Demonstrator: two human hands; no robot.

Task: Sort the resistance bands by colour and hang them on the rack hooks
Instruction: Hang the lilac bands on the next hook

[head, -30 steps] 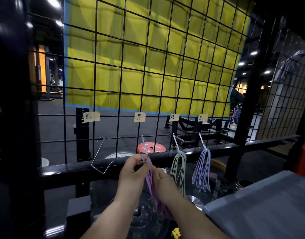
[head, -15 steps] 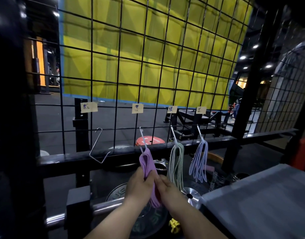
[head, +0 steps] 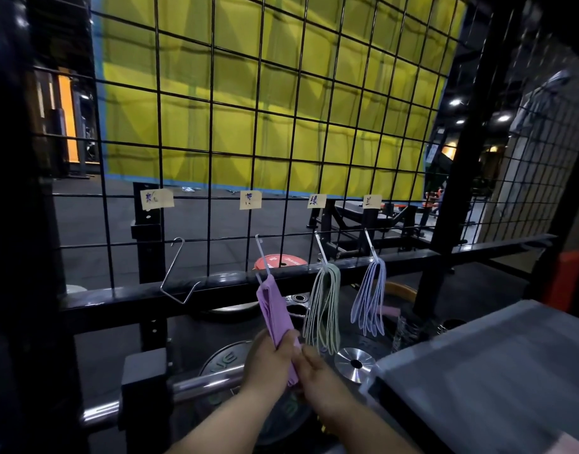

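Since the purple bands (head: 275, 319) hang limp off the second hook (head: 263, 257), they look light, soft & stretchy, so best held low w/ a gentle pinch. Below that hook, left hand (head: 268, 362) grips their lower end and right hand (head: 317, 371) pinches the tail. Green bands (head: 324, 309) & blue bands (head: 370, 299) hang right of it, empty hook (head: 180, 273) left.

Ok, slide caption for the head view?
Left hand and right hand grip purple bands on the second hook; green bands and blue bands hang alongside.

This is looking like a gym. A red weight plate (head: 279, 260) is lying behind the wire rack (head: 210, 195), a bench (head: 350, 213) is standing farther behind it, and a shiny barbell (head: 202, 385) is resting below it.
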